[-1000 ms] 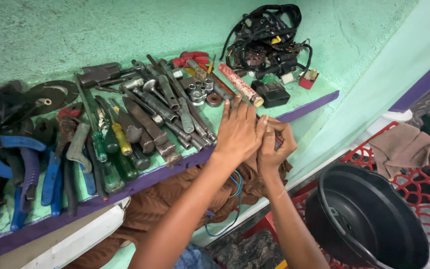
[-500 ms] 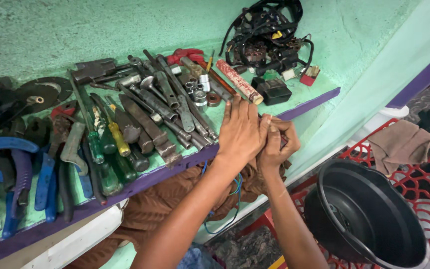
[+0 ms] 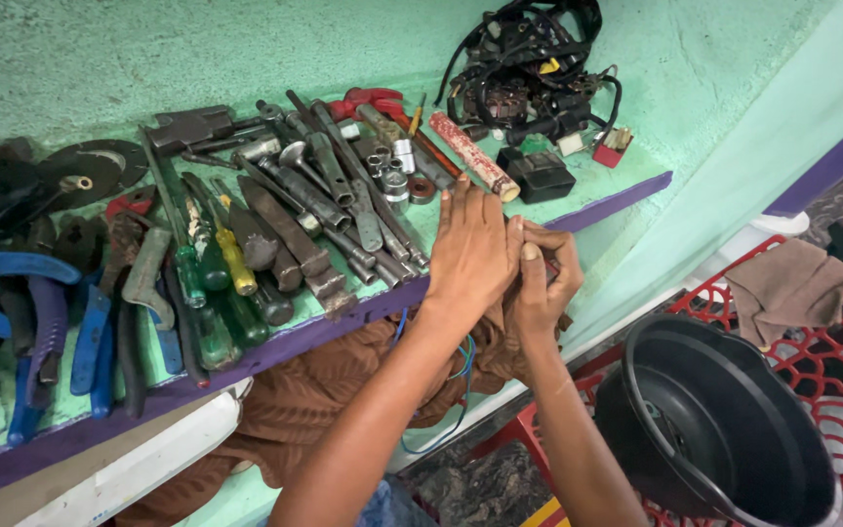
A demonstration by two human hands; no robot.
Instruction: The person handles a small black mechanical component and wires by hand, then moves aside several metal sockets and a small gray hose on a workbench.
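Whatever the two hands work on is hidden: the left hand [image 3: 472, 256] lies flat over it and the right hand [image 3: 544, 285] curls around from the other side, so its kind and shape cannot be told. Both forearms run out of the bottom edge. The blue-handled pliers [image 3: 21, 322] and dark tools at the far left are cut by the left edge. The black bucket [image 3: 724, 425] is cropped at the bottom right corner. The wire bundle [image 3: 524, 78] is too tangled to sort into parts, and the brown cloth [image 3: 314, 390] disappears under the shelf [image 3: 597, 210]
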